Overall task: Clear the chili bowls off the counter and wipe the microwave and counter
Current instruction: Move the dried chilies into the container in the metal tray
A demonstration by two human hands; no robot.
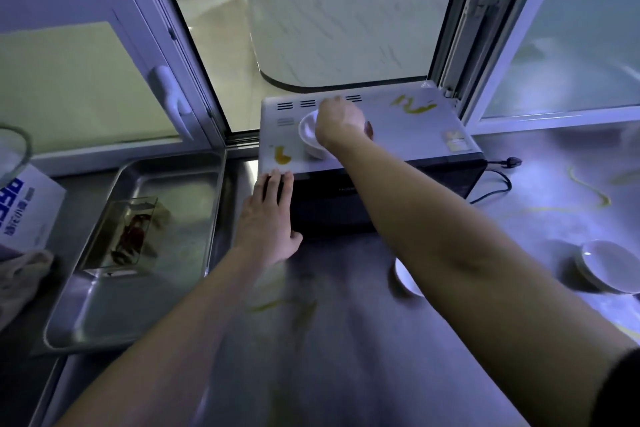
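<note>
A white bowl (309,134) sits on top of the microwave (398,180), and my right hand (341,121) is closed over its rim. My left hand (268,218) lies flat with fingers apart against the microwave's front left corner, holding nothing. Yellow smears mark the microwave top at its left front (282,155) and back right (414,105). Two more white bowls stand on the steel counter (346,340): one (407,277) partly hidden under my right forearm, one (607,265) at the far right. Yellow streaks (588,189) run across the counter to the right.
A steel tray (104,333) on the left holds a clear container with red chilies (130,236). A blue-and-white box (24,211) and a cloth (20,277) lie at the far left. The microwave's cord and plug (502,170) trail right. An open window stands behind.
</note>
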